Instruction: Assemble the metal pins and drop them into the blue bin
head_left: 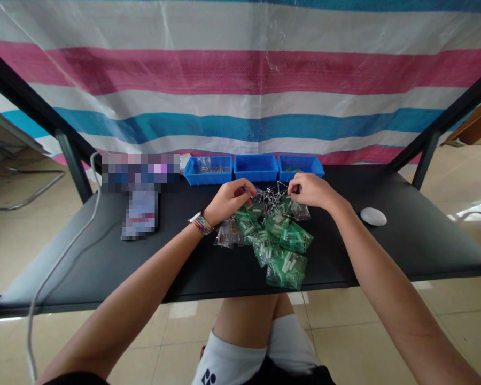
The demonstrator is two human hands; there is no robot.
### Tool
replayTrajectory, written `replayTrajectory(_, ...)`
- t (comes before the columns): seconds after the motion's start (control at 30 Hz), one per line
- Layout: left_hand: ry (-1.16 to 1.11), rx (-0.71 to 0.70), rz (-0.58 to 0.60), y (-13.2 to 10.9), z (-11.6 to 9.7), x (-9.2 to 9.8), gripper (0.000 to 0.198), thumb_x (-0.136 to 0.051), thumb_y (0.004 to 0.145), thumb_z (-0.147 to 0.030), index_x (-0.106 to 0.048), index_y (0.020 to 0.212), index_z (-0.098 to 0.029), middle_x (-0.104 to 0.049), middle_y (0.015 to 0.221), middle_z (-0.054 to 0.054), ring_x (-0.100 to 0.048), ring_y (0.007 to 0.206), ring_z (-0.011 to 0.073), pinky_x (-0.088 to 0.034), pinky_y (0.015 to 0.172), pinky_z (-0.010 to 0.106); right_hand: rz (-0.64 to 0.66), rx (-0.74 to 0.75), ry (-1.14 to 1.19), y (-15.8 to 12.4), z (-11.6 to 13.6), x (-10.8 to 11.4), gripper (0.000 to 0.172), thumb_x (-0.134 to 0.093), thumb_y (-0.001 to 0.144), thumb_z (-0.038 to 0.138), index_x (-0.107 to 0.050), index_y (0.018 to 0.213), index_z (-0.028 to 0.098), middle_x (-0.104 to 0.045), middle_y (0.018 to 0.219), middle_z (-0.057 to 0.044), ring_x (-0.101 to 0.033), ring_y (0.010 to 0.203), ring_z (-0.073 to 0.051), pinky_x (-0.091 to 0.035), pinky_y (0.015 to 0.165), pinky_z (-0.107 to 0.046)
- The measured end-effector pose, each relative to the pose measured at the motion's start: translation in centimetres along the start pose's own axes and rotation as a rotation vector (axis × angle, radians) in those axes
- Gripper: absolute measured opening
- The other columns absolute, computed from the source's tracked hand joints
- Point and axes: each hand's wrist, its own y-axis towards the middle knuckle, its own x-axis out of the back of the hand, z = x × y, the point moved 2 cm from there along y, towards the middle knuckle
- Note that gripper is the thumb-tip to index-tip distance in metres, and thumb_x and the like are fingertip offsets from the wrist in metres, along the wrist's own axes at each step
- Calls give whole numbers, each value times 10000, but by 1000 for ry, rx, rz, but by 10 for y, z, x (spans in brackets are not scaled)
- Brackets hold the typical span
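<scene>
My left hand [229, 200] is closed in a pinch at the left edge of a heap of loose, thin metal pins [270, 197]. What its fingertips hold is too small to make out. On the heap's right side my right hand [311, 190] is also pinched shut, its fingertips close to the pins and their contents unclear. Small green plastic bags [291, 235] with white sticks inside are spread in front of the heap. Clear bags [229, 233] with small brownish parts lie below my left hand, and another clear bag [301, 212] lies under my right.
Along the back stand a left blue bin [208, 178] with clear bags, a middle blue bin [255, 175], and a right blue bin [319, 174] holding something greenish. A white mouse [373, 216] sits at right. A pale cable [70, 247] crosses the black table [120, 278] at left, near blurred items.
</scene>
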Motion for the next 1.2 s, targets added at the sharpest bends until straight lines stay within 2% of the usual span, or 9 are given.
replayTrajectory(0.2,15,5,10,0,0,0,99,-601,900,-169,-690,941,-155,-718,926,44,-748,731,132,-552,640,219,-36,-11,12,0,-1,3,99,-698,790,155,-678,708,207,-672,873,-32,-611,746,-167,-400,665,-278)
replayTrajectory(0.3,11,6,9,0,0,0,101,-599,902,-167,-689,944,-152,-716,921,44,-746,734,130,-550,640,215,-103,-41,22,-1,1,8,107,-686,803,187,-628,718,213,-680,856,-31,-591,725,-171,-367,640,-284)
replayTrajectory(0.43,-1,6,15,0,2,0,101,-606,898,-172,-690,949,-152,-716,929,47,-745,730,132,-559,639,220,-215,-112,56,-4,4,16,87,-658,814,218,-599,752,227,-658,722,-9,-556,660,-180,-326,621,-295)
replayTrajectory(0.53,-7,0,14,0,3,0,96,-612,902,-182,-690,946,-149,-715,930,48,-741,723,131,-565,646,225,-312,-92,192,-4,6,19,91,-649,782,210,-572,737,226,-612,653,12,-536,606,-164,-353,624,-292)
replayTrajectory(0.63,-22,2,10,0,1,0,89,-622,915,-208,-683,947,-151,-718,936,48,-740,728,135,-568,651,229,-370,-104,529,-1,10,14,88,-646,770,237,-561,748,227,-572,605,29,-573,551,-160,-423,588,-286)
replayTrajectory(0.73,-41,14,5,0,-3,-1,136,-625,951,-265,-688,998,-153,-732,929,50,-732,724,139,-569,643,233,-352,-138,935,3,23,2,130,-685,755,287,-573,782,226,-588,637,33,-629,514,-165,-509,525,-294)
replayTrajectory(0.87,-76,19,-20,-1,-7,-2,272,-702,959,-382,-687,1110,-157,-715,866,30,-713,701,144,-565,633,240,-210,-149,1273,2,54,-18,206,-758,742,316,-585,803,223,-626,706,31,-691,550,-177,-611,543,-328)
replayTrajectory(1.0,-42,0,-77,-1,-10,0,318,-795,903,-404,-693,1080,-161,-665,764,-3,-686,658,135,-521,596,220,-133,-191,1412,-3,75,-32,224,-785,752,335,-597,798,222,-622,691,35,-716,576,-194,-639,559,-345)
replayTrajectory(1.2,-79,-3,-88,0,-13,1,245,-788,905,-379,-688,961,-162,-651,721,-5,-640,610,116,-500,566,211,-130,-199,1413,-4,75,-34,291,-853,741,409,-685,887,222,-658,750,32,-676,562,-165,-614,517,-317)
